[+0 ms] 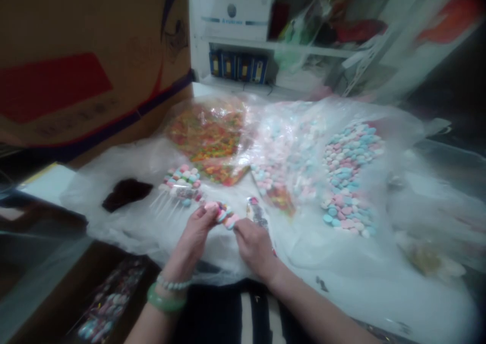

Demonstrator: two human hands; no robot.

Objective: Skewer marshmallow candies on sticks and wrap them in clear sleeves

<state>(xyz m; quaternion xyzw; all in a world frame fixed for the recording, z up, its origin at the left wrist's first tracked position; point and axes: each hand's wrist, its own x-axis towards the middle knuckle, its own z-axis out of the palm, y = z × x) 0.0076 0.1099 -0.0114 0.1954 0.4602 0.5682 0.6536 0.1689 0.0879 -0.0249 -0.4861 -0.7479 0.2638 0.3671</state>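
Gripping a pastel candy cluster [227, 217] from both ends, in pink, white and blue with a few darker bits. Pinched at its left end by thumb and fingers of the left hand [197, 227], closed on it; pinched likewise at its right end by the right hand [256, 245], fingertips closed and partly hidden. Held low over a crumpled plastic sheet [94, 192], near the body. Around the left wrist, a beaded bracelet [172, 284] and a green bangle [167, 299].

Just left of and beyond the candy cluster, a group of candy sticks [182, 179], with white sticks pointing toward the body. Farther left, a dark brown item [127, 194], too blurred to identify. Beyond the candy cluster, a clear bag of orange, red and green candies [216, 141]; beyond and to its right, a bag of pastel candies [288, 141]. Just right of the candy cluster, a printed wrapper [257, 212]; well to the right, a pile of pastel candy discs [351, 174].

Below and left of the candy cluster, an open box of wrapped candies [110, 298]. Far beyond on the left, a large cardboard box [94, 60]; straight beyond, a white shelf [243, 42] with a white box [235, 17] and blue boxes [237, 66].
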